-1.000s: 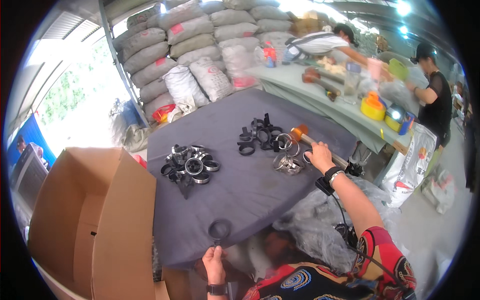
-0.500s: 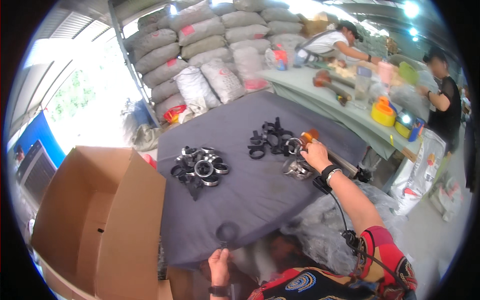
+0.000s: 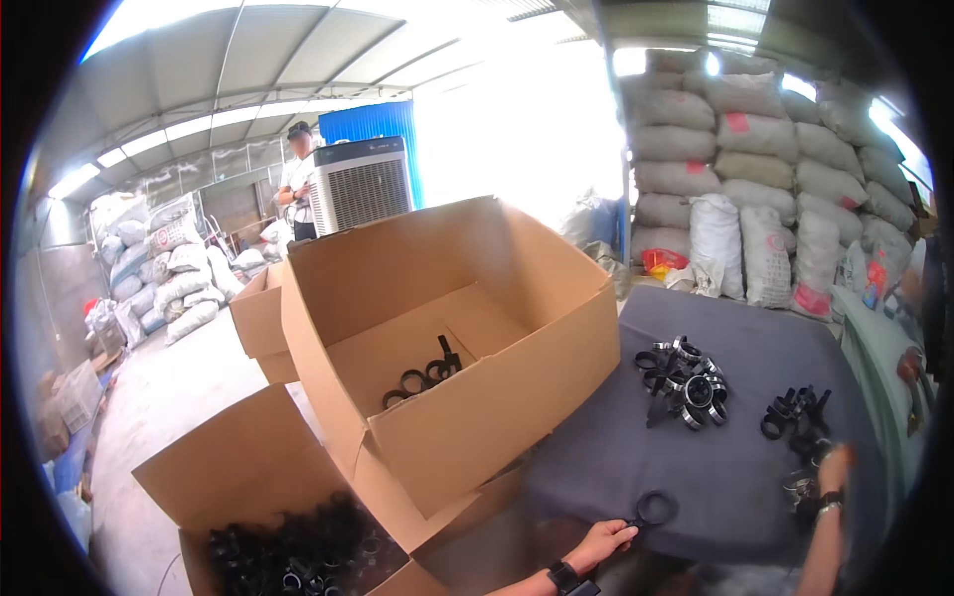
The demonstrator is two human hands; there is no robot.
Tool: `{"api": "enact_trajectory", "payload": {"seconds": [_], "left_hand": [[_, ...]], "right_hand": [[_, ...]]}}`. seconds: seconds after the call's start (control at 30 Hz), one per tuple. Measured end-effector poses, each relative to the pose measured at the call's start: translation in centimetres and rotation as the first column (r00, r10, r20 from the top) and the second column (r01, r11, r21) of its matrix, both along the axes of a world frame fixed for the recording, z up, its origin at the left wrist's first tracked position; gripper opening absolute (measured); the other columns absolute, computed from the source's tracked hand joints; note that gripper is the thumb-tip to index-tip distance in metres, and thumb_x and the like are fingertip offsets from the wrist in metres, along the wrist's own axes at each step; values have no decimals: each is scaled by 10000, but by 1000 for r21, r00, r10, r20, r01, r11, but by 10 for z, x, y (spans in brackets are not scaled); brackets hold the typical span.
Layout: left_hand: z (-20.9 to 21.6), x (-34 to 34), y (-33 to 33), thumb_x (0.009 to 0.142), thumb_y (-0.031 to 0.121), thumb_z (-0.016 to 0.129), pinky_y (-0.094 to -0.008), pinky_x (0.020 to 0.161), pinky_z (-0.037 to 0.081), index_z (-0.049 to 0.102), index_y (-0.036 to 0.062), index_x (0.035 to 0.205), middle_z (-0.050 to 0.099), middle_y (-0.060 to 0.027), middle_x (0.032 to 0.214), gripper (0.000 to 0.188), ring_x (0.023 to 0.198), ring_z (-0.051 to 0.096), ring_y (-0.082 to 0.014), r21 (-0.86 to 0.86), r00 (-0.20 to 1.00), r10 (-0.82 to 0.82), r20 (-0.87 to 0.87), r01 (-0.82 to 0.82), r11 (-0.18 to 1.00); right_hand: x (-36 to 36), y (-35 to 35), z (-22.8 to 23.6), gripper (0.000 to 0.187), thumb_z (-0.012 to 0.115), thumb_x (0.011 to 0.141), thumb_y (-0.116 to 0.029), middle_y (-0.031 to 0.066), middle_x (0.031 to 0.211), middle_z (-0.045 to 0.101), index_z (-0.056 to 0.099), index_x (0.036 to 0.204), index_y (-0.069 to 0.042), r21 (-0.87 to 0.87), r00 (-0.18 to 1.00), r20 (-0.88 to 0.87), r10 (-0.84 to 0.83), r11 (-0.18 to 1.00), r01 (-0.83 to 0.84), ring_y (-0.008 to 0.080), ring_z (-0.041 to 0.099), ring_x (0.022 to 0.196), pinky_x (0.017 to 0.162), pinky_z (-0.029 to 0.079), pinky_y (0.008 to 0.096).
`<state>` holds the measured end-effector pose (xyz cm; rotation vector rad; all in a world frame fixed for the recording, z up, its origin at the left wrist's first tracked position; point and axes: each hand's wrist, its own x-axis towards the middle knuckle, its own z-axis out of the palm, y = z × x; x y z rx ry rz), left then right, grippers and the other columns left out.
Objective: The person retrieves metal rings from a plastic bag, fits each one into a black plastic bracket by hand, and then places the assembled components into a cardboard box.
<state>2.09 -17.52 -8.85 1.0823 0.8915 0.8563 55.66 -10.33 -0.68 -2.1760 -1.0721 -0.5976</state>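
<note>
My left hand [image 3: 604, 539] is closed on the short stem of a black ring [image 3: 656, 508], held above the table's near edge. At the right side of the table, my right hand [image 3: 835, 472] is at some shiny metal rings [image 3: 801, 487]; its fingers are blurred, so whether it grips one is unclear. Just beyond it lies a small heap of black stemmed rings [image 3: 793, 409]. A larger heap of black rings with silver bands [image 3: 686, 382] sits farther left on the dark cloth-covered table [image 3: 621, 467].
Left of the table stands a large open cardboard box [image 3: 497, 397] with several black stemmed rings [image 3: 422, 377] inside. A lower box [image 3: 234, 447] is filled with black parts [image 3: 298, 556]. Behind are stacked sacks [image 3: 755, 129], an air cooler [image 3: 363, 184] and a standing person [image 3: 296, 179].
The view has swung left, bringing the boxes' insides and the cooler into sight. My left hand still holds the black ring, and my right hand stays by the metal rings.
</note>
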Motion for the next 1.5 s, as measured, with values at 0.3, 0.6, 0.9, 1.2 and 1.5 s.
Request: {"api": "enact_trajectory", "payload": {"seconds": [0.3, 0.6, 0.9, 1.2, 1.5], "left_hand": [[4, 10, 8, 936, 301, 596, -216, 564, 370, 592, 68, 744, 528, 38, 647, 302, 604, 465, -44, 49, 999, 23, 28, -25, 999], [4, 1, 7, 946, 278, 594, -195, 549, 341, 574, 82, 732, 525, 60, 646, 291, 600, 440, -17, 80, 998, 37, 42, -40, 996], [11, 0, -8, 940, 272, 602, -197, 589, 360, 607, 91, 762, 556, 56, 674, 254, 629, 462, -19, 0, 999, 39, 19, -39, 999], [35, -12, -4, 905, 173, 605, -255, 658, 446, 628, 38, 759, 607, 1, 717, 200, 673, 541, -83, 127, 994, 108, -34, -103, 987], [16, -9, 9, 942, 133, 570, -253, 645, 455, 607, 51, 790, 626, -23, 725, 177, 667, 576, -110, 33, 996, 75, 48, -76, 997]], "right_hand": [[-193, -57, 77, 82, 500, 843, -42, 21, 697, 581, 578, 866, -40, 391, 180, -737, 651, 628, -672, 106, 573, 590, 513, 479, 247], [-232, -55, 23, 202, 508, 881, -74, 75, 659, 591, 602, 1011, 48, 418, -199, -895, 399, 595, -687, 161, 571, 522, 462, 495, 291], [-218, -78, -4, 231, 448, 906, -48, 108, 672, 584, 564, 1082, 45, 41, 317, -866, 387, 687, -726, 156, 536, 434, 373, 438, 268], [-233, -61, 15, 182, 487, 875, -73, 224, 809, 616, 618, 937, 38, -262, 590, -202, 782, 537, -802, 373, 603, 619, 594, 474, 438], [-249, -78, 40, 496, 670, 801, -227, 199, 1114, 593, 550, 1213, 20, -379, 656, -399, 641, 536, -755, 338, 580, 1024, 880, 477, 419]]}}
